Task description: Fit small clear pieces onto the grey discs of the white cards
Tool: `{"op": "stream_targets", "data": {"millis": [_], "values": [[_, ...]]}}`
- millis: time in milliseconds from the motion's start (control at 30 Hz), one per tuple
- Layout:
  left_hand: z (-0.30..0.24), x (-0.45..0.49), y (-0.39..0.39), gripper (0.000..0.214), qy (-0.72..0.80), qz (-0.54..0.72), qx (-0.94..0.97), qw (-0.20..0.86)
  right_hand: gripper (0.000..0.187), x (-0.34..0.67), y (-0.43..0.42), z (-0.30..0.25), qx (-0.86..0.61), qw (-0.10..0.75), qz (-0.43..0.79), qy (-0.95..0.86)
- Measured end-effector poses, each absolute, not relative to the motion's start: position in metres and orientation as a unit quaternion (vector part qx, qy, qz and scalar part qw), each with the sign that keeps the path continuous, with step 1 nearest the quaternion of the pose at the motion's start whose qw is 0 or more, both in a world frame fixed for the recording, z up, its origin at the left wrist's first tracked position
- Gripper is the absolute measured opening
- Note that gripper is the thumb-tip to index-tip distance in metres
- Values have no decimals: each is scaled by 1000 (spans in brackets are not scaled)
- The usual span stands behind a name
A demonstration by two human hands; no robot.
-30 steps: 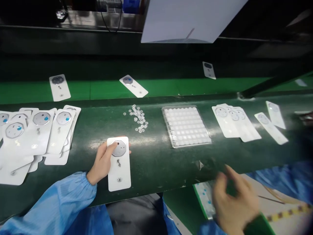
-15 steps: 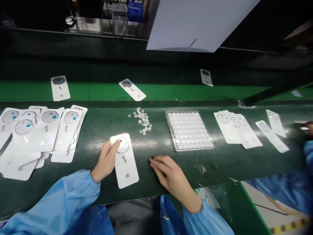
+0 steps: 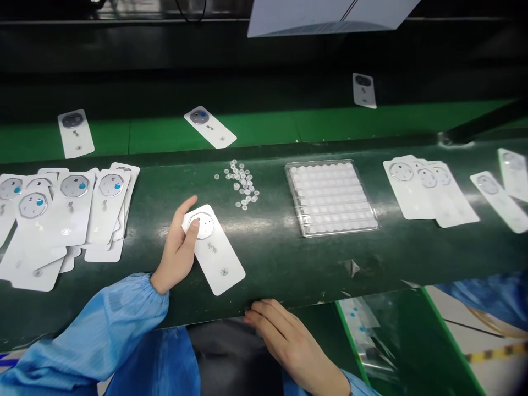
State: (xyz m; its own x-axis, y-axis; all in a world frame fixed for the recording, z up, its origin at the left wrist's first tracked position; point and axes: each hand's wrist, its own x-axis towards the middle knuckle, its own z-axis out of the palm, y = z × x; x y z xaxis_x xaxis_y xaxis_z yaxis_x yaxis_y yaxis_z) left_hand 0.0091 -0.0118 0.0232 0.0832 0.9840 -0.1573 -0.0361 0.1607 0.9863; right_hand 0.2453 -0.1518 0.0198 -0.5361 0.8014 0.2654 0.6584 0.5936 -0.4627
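Observation:
My left hand point(image 3: 178, 247) rests on a white card point(image 3: 214, 250) that lies tilted on the dark green bench point(image 3: 289, 258). Its thumb presses the octagonal disc at the card's top end and the fingers curl round the card's left edge. My right hand point(image 3: 284, 335) lies at the bench's near edge, fingers stretched out toward the left, nothing visible in it. A scatter of small clear round discs point(image 3: 241, 184) sits just beyond the card. To the right of it stands a clear tray point(image 3: 331, 197) filled with rows of the same discs.
A fanned pile of white cards point(image 3: 66, 214) with blue dots lies at the left. More white cards point(image 3: 429, 190) lie at the right. Three single cards point(image 3: 209, 126) ride on the green conveyor point(image 3: 268, 127) behind. A plastic bag point(image 3: 363, 324) hangs below the bench edge.
My right hand came up from the lower right onto the bench, then drew back to the near edge. My left hand turned the card so that it lies tilted. The view tipped downward.

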Motion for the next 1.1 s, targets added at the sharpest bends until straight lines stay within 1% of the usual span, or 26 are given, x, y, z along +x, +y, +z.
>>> {"op": "stream_targets", "data": {"millis": [67, 100, 233, 367, 433, 467, 533, 567, 633, 700, 767, 867, 967, 1100], "values": [[22, 9, -11, 56, 505, 444, 454, 585, 27, 244, -155, 18, -442, 227, 169, -851], [22, 9, -11, 53, 503, 442, 450, 590, 29, 244, -156, 18, -448, 229, 176, -846], [21, 10, -10, 50, 493, 444, 447, 600, 44, 246, -160, 15, -449, 233, 182, -843], [22, 10, -10, 49, 493, 448, 446, 598, 40, 253, -163, 17, -431, 249, 201, -844], [22, 10, -11, 47, 495, 446, 453, 592, 35, 252, -158, 21, -456, 288, 271, -797], [23, 10, -11, 44, 498, 442, 460, 588, 29, 251, -154, 24, -483, 312, 324, -752], [24, 10, -14, 35, 501, 427, 497, 565, 15, 244, -139, 30, -536, 359, 454, -615], [25, 10, -15, 30, 501, 417, 525, 547, 13, 239, -130, 33, -548, 384, 518, -533], [27, 11, -17, 25, 491, 405, 579, 508, 26, 229, -108, 37, -540, 434, 614, -380], [29, 12, -20, 19, 471, 404, 624, 475, 34, 218, -89, 40, -505, 467, 671, -278], [31, 12, -22, 17, 440, 409, 660, 450, 35, 209, -75, 41, -478, 469, 707, -227], [30, 13, -24, 25, 388, 419, 698, 431, 33, 201, -68, 41, -454, 454, 738, -205], [29, 13, -25, 23, 357, 430, 704, 439, 31, 199, -68, 42, -450, 438, 747, -218], [29, 12, -24, 18, 347, 414, 700, 466, 34, 202, -68, 44, -471, 415, 730, -268]]}}
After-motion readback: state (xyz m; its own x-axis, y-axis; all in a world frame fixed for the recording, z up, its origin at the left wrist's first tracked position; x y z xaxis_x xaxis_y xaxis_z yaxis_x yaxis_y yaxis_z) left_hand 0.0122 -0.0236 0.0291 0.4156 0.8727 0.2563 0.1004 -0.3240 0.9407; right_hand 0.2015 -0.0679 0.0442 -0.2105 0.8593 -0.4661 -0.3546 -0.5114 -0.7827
